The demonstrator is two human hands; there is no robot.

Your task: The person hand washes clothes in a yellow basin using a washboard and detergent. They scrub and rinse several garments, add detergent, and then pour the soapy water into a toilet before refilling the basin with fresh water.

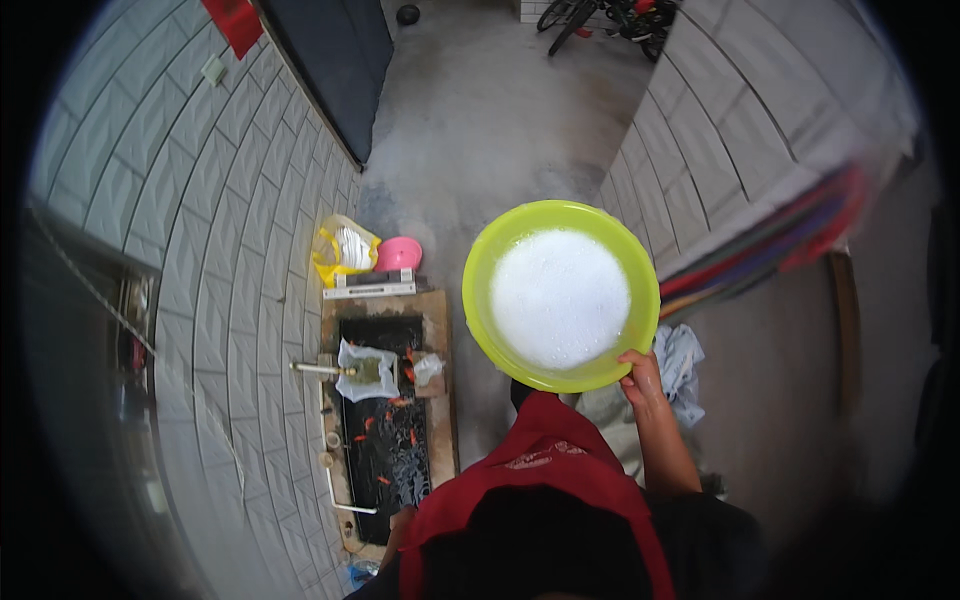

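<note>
My right hand [640,377] grips the near right rim of a yellow-green plastic basin [559,381]. White suds [561,298] cover the contents, so whatever lies beneath is hidden. The basin is in front of the red apron [525,469] I wear. Only a bit of my left forearm shows at the apron's left edge; the left hand itself is out of view. Below the basin, on the right, lie a pale blue-grey cloth or bag [679,367] and other pale material [611,420].
A fish pond [386,465] with orange fish and a pipe runs along the tiled wall [247,300] at left. Beyond its rim are a yellow bag [328,255] and a pink basin [400,253]. Bicycles [607,22] stand far back. Colourful strips [780,225] hang at right.
</note>
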